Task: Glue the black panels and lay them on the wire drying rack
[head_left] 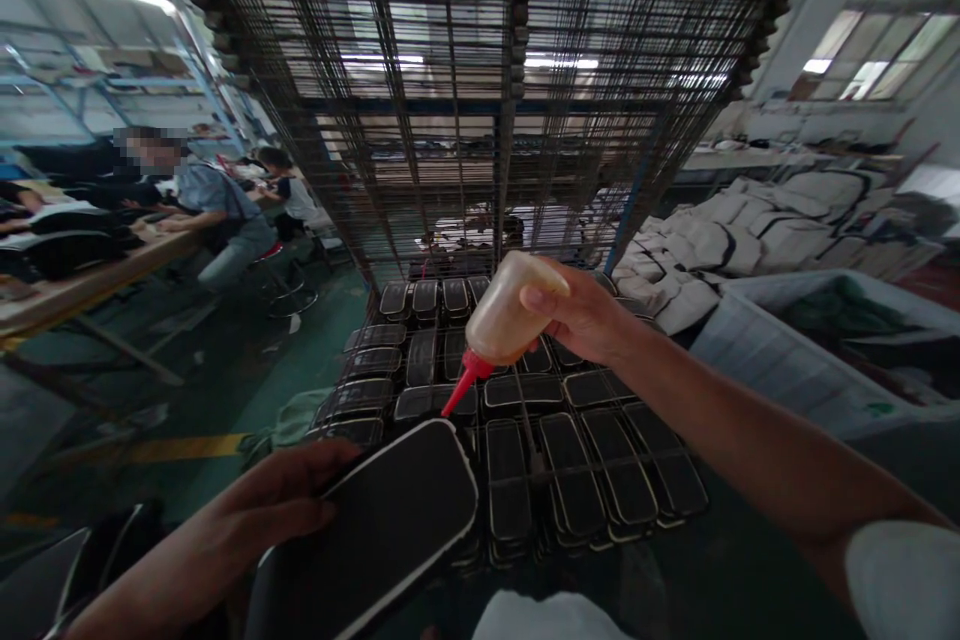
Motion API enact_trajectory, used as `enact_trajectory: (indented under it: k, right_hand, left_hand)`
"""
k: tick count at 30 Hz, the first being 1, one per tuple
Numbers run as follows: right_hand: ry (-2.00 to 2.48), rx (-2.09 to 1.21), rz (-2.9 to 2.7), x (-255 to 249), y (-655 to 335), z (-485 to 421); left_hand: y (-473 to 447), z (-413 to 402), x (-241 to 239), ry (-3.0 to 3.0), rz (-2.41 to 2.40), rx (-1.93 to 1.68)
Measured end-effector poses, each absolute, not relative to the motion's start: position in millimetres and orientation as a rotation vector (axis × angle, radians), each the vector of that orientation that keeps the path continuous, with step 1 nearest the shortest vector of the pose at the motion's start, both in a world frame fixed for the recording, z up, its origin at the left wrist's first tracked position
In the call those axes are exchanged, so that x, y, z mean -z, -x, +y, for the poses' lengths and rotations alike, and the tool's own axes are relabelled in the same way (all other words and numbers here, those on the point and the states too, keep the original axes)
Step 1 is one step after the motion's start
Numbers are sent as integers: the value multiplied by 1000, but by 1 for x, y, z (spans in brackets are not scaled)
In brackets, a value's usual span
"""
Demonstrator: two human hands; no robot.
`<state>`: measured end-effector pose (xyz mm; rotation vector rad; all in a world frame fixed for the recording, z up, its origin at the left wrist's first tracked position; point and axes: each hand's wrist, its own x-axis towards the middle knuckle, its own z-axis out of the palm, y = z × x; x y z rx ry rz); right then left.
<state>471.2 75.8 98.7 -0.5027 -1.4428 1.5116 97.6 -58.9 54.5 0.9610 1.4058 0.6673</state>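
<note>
Head view: the left hand (247,520) grips the near-left edge of a black panel (390,520), thumb on top, while the right hand (581,315) is clamped on a glue bottle (506,320), tilted so its red nozzle (461,390) points at the panel's far edge. Just beyond lie rows of similar black pieces (570,460) on a wire rack (480,100); people sit at a surface (82,285) far left.
</note>
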Motion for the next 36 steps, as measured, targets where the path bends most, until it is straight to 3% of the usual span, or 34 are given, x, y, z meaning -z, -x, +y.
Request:
enact_trajectory:
  k: [36]
  right_hand:
    - [538,-1553,-1319,-70,-469,63]
  left_hand:
    - [-87,-65,-44,-724,1447,-868]
